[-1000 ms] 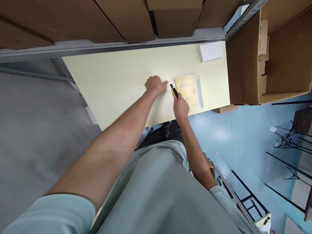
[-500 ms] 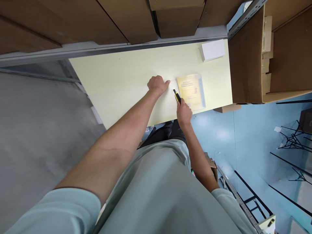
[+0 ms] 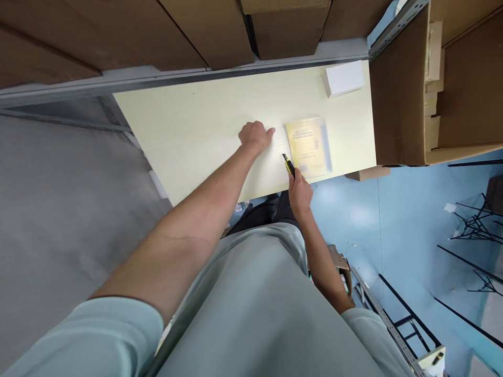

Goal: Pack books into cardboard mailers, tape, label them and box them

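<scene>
My right hand [image 3: 301, 195] is closed around a black and yellow utility knife [image 3: 290, 165] at the front edge of the pale table [image 3: 196, 125]. The knife's tip points away from me and a little left, beside a yellow printed booklet [image 3: 308, 147] with a bluish right margin. My left hand [image 3: 255, 137] rests on the tabletop left of the booklet, fingers curled under and thumb stretched to the right. What lies under those fingers, if anything, is hidden. A faint pale surface shows between that thumb and the booklet, too indistinct to name.
A white box-like stack [image 3: 345, 79] stands at the table's back right corner. Brown cartons [image 3: 204, 31] line a shelf along the back. An open carton [image 3: 401, 89] with small boxes stands at the right. Black metal frames [image 3: 408, 314] are on the blue floor.
My right hand has drawn the utility knife a short way toward me and slightly right. My left hand stays in nearly the same place.
</scene>
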The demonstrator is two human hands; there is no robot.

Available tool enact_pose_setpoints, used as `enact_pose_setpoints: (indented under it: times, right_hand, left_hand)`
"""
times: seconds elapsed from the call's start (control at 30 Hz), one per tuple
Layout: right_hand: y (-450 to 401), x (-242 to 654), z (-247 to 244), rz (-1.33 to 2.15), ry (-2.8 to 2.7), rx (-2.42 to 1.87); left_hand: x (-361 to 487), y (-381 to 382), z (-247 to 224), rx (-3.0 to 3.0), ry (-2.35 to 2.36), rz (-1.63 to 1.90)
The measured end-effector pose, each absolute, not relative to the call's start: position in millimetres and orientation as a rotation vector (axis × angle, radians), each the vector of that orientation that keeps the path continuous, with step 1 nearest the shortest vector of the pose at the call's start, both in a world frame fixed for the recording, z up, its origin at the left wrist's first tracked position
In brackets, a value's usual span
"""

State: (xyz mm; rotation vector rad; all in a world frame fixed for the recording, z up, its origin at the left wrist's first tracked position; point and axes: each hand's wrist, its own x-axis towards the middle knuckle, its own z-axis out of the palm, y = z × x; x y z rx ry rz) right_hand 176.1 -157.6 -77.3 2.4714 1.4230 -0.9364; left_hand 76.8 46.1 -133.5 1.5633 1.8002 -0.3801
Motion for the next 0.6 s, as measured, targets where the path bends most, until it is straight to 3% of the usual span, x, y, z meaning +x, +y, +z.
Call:
enact_pose_setpoints:
  times: [0.6]
  right_hand:
    - [-189.5,178.9,-79.3,-0.879,1.396,2.465]
  left_hand:
    - [77.9,46.9,-133.7,1.552,1.781,-0.370]
